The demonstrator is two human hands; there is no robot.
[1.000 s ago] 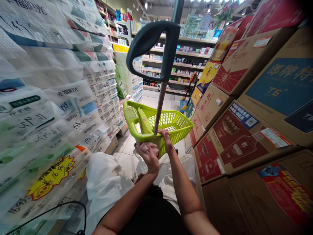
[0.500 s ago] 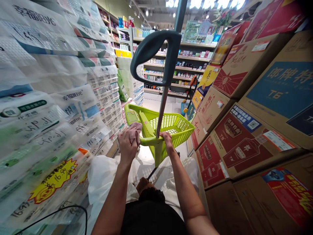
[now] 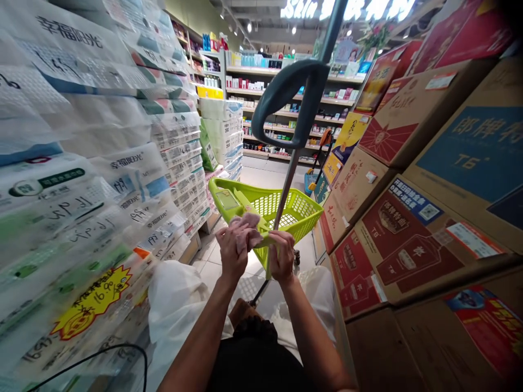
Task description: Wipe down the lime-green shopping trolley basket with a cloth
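Note:
A lime-green shopping basket [image 3: 300, 209] with a perforated body stands in front of me. Its grey metal pole [image 3: 286, 188] leans up and to the right, carrying a dark grey loop handle [image 3: 281, 103]. My left hand [image 3: 235, 256] is closed on a crumpled pinkish cloth [image 3: 245, 228] pressed against the basket's near rim. Just to the right, my right hand [image 3: 281, 255] grips that same rim by the foot of the pole, its fingers curled over the edge.
Stacked tissue packs [image 3: 134, 163] wall the left side. Cardboard cartons [image 3: 408, 239] are piled high on the right. Beyond the tiled floor [image 3: 257, 170] stand shelves of small goods [image 3: 261, 109]. A blue basket [image 3: 310, 179] with an orange handle sits by the cartons.
My left hand has moved right along the rim with the cloth, close to my right hand. The pole and loop handle have tilted to the right.

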